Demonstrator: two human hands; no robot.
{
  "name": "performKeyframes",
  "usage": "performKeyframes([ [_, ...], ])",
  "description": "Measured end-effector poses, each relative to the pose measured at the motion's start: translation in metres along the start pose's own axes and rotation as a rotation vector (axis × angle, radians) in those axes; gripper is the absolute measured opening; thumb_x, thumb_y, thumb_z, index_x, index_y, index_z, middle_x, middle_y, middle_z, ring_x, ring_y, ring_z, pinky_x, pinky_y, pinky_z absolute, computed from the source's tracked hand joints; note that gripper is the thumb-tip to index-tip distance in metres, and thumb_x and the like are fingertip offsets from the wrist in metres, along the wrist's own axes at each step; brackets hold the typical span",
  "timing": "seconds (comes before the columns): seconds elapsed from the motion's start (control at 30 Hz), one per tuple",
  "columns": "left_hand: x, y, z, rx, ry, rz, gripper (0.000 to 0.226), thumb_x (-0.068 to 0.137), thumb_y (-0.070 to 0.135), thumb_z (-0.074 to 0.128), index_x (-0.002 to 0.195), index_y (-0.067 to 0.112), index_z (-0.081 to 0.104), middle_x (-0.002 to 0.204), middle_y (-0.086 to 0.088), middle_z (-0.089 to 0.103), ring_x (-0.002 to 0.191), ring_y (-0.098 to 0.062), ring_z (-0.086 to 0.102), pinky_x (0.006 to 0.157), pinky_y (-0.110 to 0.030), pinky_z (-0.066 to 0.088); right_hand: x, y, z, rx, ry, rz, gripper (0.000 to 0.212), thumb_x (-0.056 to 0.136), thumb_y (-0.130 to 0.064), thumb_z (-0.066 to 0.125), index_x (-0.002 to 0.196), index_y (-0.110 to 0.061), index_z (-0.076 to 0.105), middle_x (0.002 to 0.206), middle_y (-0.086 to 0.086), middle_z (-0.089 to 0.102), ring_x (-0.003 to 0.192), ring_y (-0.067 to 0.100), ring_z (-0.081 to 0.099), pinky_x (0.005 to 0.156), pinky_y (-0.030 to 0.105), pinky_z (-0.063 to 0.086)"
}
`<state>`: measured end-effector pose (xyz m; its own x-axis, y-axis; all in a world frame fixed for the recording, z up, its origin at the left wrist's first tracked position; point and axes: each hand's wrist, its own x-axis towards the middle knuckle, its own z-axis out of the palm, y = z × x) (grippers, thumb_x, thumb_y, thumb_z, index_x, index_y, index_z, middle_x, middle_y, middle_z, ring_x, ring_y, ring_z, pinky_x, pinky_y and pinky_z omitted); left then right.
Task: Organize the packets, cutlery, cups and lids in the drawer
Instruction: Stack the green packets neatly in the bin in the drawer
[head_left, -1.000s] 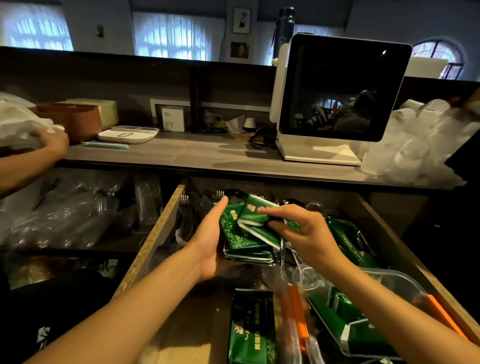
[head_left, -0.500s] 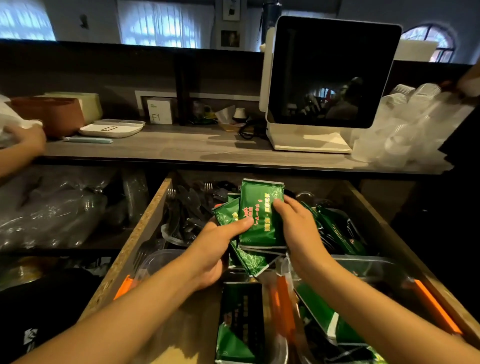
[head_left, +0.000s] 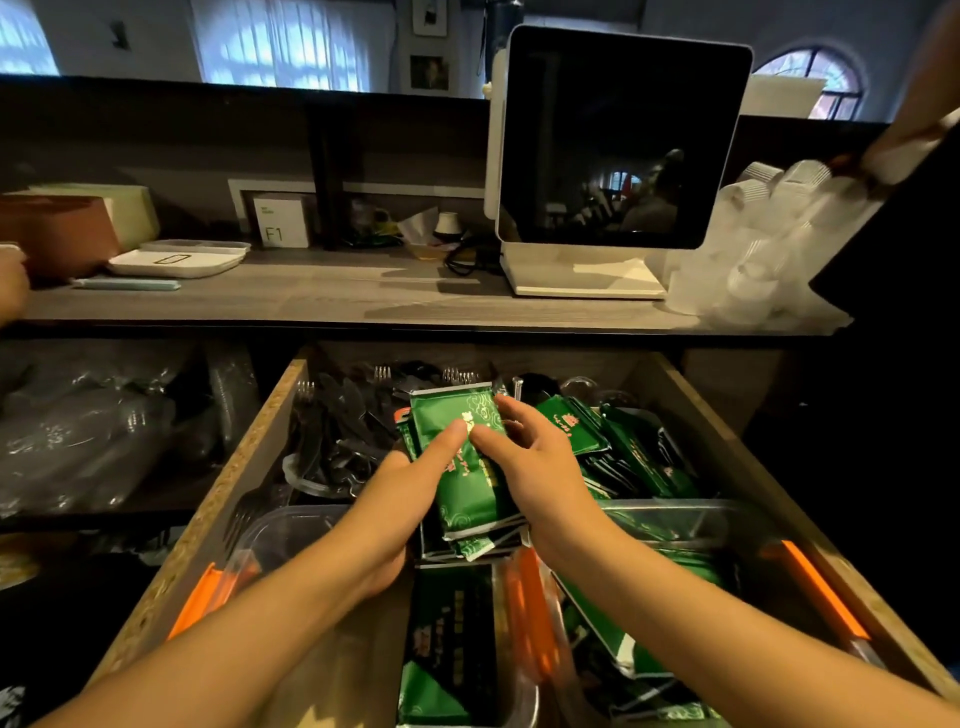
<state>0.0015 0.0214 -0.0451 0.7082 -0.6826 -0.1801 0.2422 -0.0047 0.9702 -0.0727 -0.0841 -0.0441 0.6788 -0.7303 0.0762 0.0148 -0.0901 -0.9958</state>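
Note:
The wooden drawer stands pulled out below the counter. A stack of green packets is held flat over its middle between both hands. My left hand grips the stack's left side, thumb on top. My right hand holds its right side with fingers spread over the top packet. More green packets lie loose at the right. Black plastic cutlery fills the back left. Clear containers with orange clips sit at the front, one holding a green packet.
A white-framed screen stands on the counter, with bagged clear cups to its right held by another person's hand. A white tray and brown box sit at left. Bagged plastics fill the left shelf.
The stack of packets has tipped from upright to lying flat and moved down toward the drawer. Both hands stayed on it. The view moved closer.

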Motion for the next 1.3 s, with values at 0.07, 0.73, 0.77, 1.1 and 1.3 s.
performKeyframes([
  [0.07,-0.001,-0.002,0.002,-0.018,-0.039,-0.026,0.039,0.08,0.042,0.076,0.106,0.016,0.063,0.098,-0.004,0.078,0.099,-0.023,0.073,0.1,-0.045,0.052,-0.001,0.001,0.0,0.065,0.031,0.001,0.052,0.09,-0.024,0.068,0.139,-0.022,0.051,0.137,-0.003,0.054,0.126,0.014,0.051,0.108,0.04,0.044],
  [0.73,0.008,-0.015,-0.001,-0.113,0.023,0.03,0.074,0.063,0.036,0.078,0.126,0.002,0.059,0.107,-0.017,0.075,0.094,-0.03,0.074,0.075,-0.036,0.056,0.083,0.036,-0.117,-0.968,-0.003,0.16,0.08,0.083,-0.064,0.061,0.133,-0.003,0.051,0.135,0.016,0.056,0.12,0.031,0.055,0.094,0.035,0.044],
  [0.77,0.008,-0.015,-0.001,-0.107,0.021,0.036,0.074,0.063,0.035,0.078,0.126,0.002,0.059,0.106,-0.016,0.075,0.094,-0.03,0.074,0.075,-0.036,0.055,0.084,0.038,-0.116,-1.034,-0.019,0.158,0.076,0.082,-0.068,0.059,0.123,-0.004,0.056,0.128,0.017,0.059,0.114,0.032,0.057,0.091,0.037,0.045],
  [1.1,0.011,-0.018,-0.002,-0.088,0.008,0.054,0.069,0.065,0.033,0.076,0.123,0.001,0.062,0.103,-0.016,0.076,0.095,-0.03,0.074,0.08,-0.037,0.055,0.092,0.05,-0.119,-0.822,-0.003,0.241,0.06,0.085,-0.049,0.07,0.122,-0.008,0.049,0.115,0.009,0.061,0.095,0.021,0.056,0.075,0.032,0.042],
  [1.3,0.013,-0.019,-0.005,-0.085,-0.003,0.041,0.072,0.066,0.035,0.082,0.126,0.002,0.06,0.106,-0.016,0.076,0.098,-0.032,0.074,0.085,-0.041,0.055,0.093,0.053,-0.121,-0.86,0.127,0.062,0.03,0.092,-0.03,0.065,0.115,-0.011,0.064,0.1,0.009,0.069,0.094,0.028,0.065,0.068,0.029,0.042],
])
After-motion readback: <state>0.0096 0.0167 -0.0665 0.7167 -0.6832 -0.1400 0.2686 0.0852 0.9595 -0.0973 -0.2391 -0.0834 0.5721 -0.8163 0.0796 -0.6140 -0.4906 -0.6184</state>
